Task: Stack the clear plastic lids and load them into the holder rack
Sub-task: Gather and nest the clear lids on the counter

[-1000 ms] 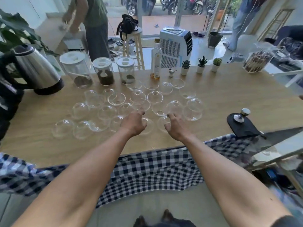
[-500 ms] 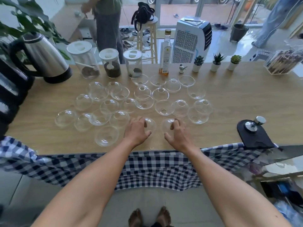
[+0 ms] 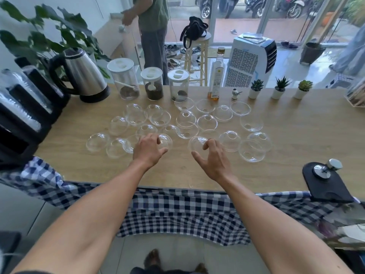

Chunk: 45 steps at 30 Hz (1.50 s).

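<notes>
Several clear dome lids (image 3: 207, 122) lie scattered over the wooden counter (image 3: 296, 135), some upright, some flipped. My left hand (image 3: 149, 151) rests near the counter's middle with its fingers curled on the near rim of one clear lid (image 3: 166, 141). A little to the right, my right hand (image 3: 214, 158) pinches another clear lid (image 3: 196, 143) between thumb and fingers. The black holder rack (image 3: 21, 115) stands at the far left, with rows of stacked lids in it.
A steel kettle (image 3: 83, 76), three lidded jars (image 3: 152, 84), a bottle (image 3: 216, 76) and small potted plants (image 3: 255, 89) line the counter's back. A black mat with a metal tamper (image 3: 324, 175) sits at the right front. A checked cloth (image 3: 177, 210) hangs over the front edge. A person (image 3: 152, 26) stands behind.
Both hands have moved a little farther onto the counter and apart from each other, each with its lid. The camera view has tilted down and shifted.
</notes>
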Available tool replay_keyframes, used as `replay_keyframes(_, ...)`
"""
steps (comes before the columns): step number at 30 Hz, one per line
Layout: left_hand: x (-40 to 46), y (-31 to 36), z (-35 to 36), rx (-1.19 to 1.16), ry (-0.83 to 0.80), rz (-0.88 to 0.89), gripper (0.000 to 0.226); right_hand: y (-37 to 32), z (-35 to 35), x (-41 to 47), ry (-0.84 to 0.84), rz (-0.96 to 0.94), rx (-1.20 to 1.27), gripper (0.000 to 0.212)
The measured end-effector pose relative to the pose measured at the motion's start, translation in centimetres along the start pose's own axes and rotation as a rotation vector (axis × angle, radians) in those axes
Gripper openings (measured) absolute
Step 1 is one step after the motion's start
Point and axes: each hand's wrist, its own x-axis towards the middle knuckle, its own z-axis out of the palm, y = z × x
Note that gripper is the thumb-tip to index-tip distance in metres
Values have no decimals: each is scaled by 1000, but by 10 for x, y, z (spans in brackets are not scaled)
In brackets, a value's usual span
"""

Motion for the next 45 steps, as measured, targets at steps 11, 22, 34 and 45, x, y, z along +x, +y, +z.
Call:
replay_keyframes(11,15,-23,11,-108,-101,150,48,-38,29,20,44,59,33,46)
replay_keyframes(22,-22,-101,-23,84,-57,74,42,-91,94,30,-125,43,-9,87)
replay_keyframes(34,-22,-101,-40,-738,-575,-401,6,-82,109,27,-244,158,-40,89)
replay_keyframes(45,26,-60,-46,-779,-219,54,56,-78,78,16,-26,258,-42,57)
